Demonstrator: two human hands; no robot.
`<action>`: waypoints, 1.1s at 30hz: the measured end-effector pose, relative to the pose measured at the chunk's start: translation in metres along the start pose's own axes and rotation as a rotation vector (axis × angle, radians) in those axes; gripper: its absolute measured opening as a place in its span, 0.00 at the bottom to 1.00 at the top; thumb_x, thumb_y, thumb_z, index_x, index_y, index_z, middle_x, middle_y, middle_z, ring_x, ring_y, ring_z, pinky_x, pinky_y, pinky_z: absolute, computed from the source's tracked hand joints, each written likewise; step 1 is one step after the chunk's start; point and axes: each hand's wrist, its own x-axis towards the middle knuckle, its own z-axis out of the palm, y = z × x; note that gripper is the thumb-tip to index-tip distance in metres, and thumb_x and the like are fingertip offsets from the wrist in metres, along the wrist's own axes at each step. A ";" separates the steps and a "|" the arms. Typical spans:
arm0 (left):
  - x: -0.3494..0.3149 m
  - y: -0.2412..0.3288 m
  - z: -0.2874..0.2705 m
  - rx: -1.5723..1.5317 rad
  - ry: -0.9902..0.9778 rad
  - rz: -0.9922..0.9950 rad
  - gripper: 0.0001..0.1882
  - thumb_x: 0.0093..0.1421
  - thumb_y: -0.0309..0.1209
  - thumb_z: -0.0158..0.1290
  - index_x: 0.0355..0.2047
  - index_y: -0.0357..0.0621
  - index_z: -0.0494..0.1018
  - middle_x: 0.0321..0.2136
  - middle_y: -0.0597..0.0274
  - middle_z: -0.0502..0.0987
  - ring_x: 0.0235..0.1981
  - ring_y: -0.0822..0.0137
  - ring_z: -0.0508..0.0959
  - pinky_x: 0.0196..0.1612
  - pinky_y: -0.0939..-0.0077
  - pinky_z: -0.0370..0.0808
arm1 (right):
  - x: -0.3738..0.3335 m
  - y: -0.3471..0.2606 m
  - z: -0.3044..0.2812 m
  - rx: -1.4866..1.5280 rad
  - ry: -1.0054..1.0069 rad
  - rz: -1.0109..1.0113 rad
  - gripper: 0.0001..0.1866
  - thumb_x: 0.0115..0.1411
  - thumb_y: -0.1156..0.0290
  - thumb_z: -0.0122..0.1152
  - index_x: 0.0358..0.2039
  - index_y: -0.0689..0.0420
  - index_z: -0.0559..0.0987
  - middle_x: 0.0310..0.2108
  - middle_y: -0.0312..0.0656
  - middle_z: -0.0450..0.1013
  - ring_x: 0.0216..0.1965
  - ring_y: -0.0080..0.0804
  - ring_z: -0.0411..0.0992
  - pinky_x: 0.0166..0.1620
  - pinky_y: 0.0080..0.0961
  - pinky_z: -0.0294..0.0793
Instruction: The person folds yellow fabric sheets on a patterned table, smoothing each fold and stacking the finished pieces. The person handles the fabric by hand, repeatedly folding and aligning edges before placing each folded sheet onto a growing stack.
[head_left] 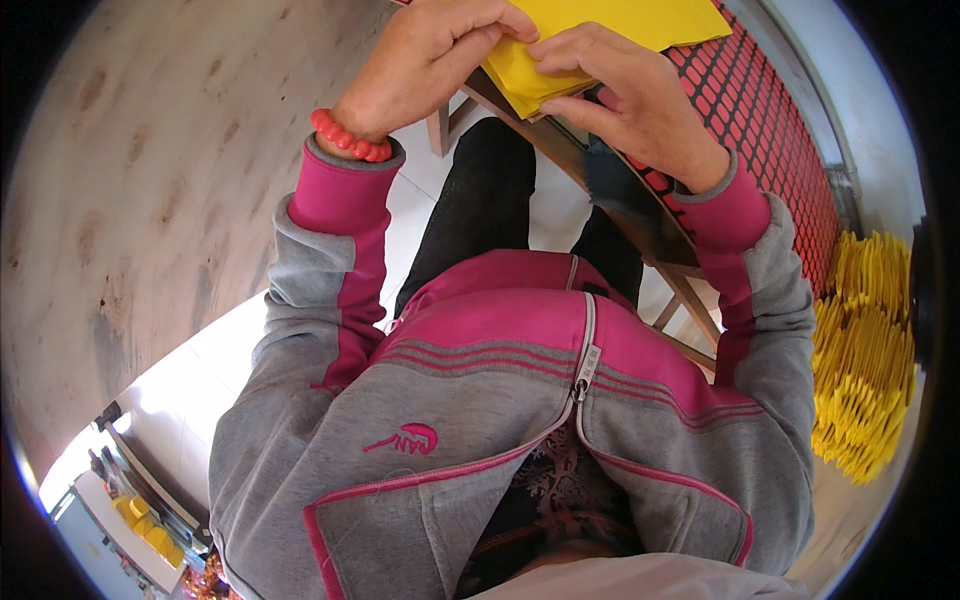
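Note:
A bright yellow sheet [640,20], which looks like paper, lies at the top of the view, and its near corner [515,85] hangs past the table edge. The fingers of my left hand [425,60] press together on its left part, close to my right fingertips. My right hand [645,100] grips the near edge, thumb below and bent fingers on top. Whether the sheet is one layer or several folded ones, I cannot tell. A red bead bracelet [350,135] circles my left wrist.
Under the sheet is a table with a red and black net-patterned cover [755,110]. Tall stacks of yellow folded pieces [860,350] stand at the right. A pale, brown-spotted surface [150,180] fills the left. Yellow items [148,525] sit at the lower left.

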 end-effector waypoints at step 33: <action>-0.004 -0.017 0.015 -0.515 -0.045 -0.226 0.04 0.67 0.23 0.57 0.41 0.38 0.77 0.46 0.58 0.81 0.45 0.74 0.77 0.49 0.76 0.74 | -0.007 0.000 0.014 0.238 0.213 0.198 0.15 0.61 0.71 0.70 0.46 0.60 0.75 0.48 0.49 0.77 0.47 0.36 0.77 0.49 0.26 0.76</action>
